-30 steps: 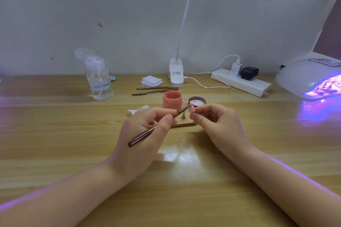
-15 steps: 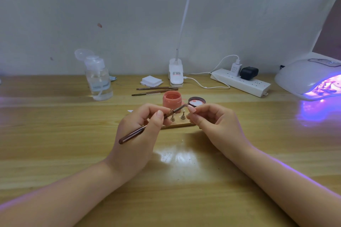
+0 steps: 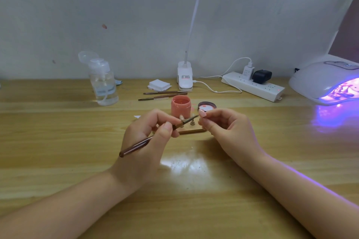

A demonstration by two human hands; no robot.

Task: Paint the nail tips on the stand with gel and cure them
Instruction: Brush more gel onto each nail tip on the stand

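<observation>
My left hand [image 3: 147, 137] grips a thin brown brush [image 3: 136, 145] like a pen, its tip pointing right toward a pale pink nail tip [image 3: 202, 112]. My right hand [image 3: 227, 132] pinches that nail tip between thumb and forefinger. Behind the hands, a small wooden stand [image 3: 191, 131] with little metal pegs lies on the desk, partly hidden by my fingers. An open pink gel jar [image 3: 180, 107] stands just behind it, with its lid [image 3: 207, 106] lying to its right. The UV lamp [image 3: 328, 81] glows purple at the far right.
A clear pump bottle [image 3: 103, 83] stands at the back left. Two spare brushes [image 3: 163, 95], a stack of white pads [image 3: 159, 85], a clip lamp base [image 3: 185, 75] and a power strip [image 3: 252, 85] with cables line the back of the wooden desk [image 3: 58, 141].
My left hand has slid left and back, drawing the brush with it and uncovering the stand's pegs. My right hand has held nearly still.
</observation>
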